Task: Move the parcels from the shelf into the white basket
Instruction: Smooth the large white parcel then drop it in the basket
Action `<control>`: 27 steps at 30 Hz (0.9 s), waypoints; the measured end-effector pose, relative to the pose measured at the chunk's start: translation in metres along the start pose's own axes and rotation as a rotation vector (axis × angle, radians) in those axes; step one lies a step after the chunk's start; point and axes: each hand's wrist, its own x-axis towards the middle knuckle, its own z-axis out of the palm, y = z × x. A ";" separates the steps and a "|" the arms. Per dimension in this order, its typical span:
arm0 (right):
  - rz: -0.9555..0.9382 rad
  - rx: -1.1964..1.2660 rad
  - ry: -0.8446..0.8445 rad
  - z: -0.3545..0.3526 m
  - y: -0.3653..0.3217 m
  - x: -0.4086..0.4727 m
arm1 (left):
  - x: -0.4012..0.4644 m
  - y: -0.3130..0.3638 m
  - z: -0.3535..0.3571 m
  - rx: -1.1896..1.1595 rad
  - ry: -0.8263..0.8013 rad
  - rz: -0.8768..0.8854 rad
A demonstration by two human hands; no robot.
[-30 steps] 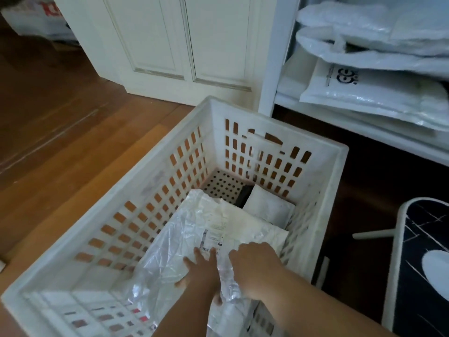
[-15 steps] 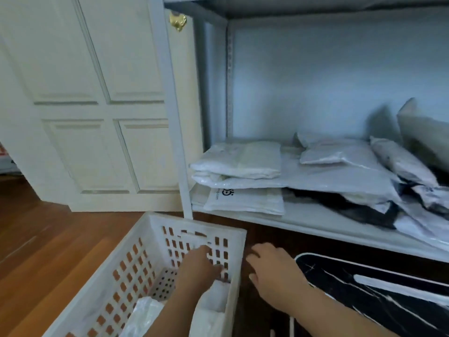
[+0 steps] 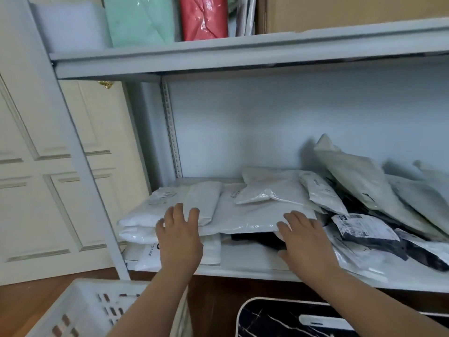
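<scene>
White parcels (image 3: 194,205) lie stacked at the left end of the grey shelf (image 3: 243,269), with a large flat mailer (image 3: 252,215) on top. Left hand (image 3: 181,237) open, fingers spread, at the stack's front edge. Right hand (image 3: 306,242) open, fingers at the mailer's front edge. Nothing gripped. White basket (image 3: 87,310) on the floor below the shelf's left end. More grey and black parcels (image 3: 369,229) piled toward the shelf's right end.

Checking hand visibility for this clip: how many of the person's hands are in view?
2. The left hand is spread over the white parcel stack at the shelf's left; the right hand reaches the front edge of the large flat white parcel beside it.
</scene>
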 end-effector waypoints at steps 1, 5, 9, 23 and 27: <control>-0.011 -0.001 0.006 0.003 0.002 0.008 | 0.006 -0.001 0.003 0.066 -0.055 -0.003; -0.031 0.025 -0.001 0.027 -0.005 0.043 | 0.029 -0.016 0.023 0.016 -0.244 -0.065; -0.058 0.002 -0.101 0.044 -0.025 0.066 | 0.041 -0.024 0.035 -0.049 -0.352 0.082; -0.080 0.160 0.405 0.010 0.028 0.069 | 0.079 0.016 -0.017 -0.676 -0.390 0.067; 0.034 0.218 0.397 -0.023 0.031 0.083 | 0.079 0.029 -0.065 -0.755 -0.506 0.178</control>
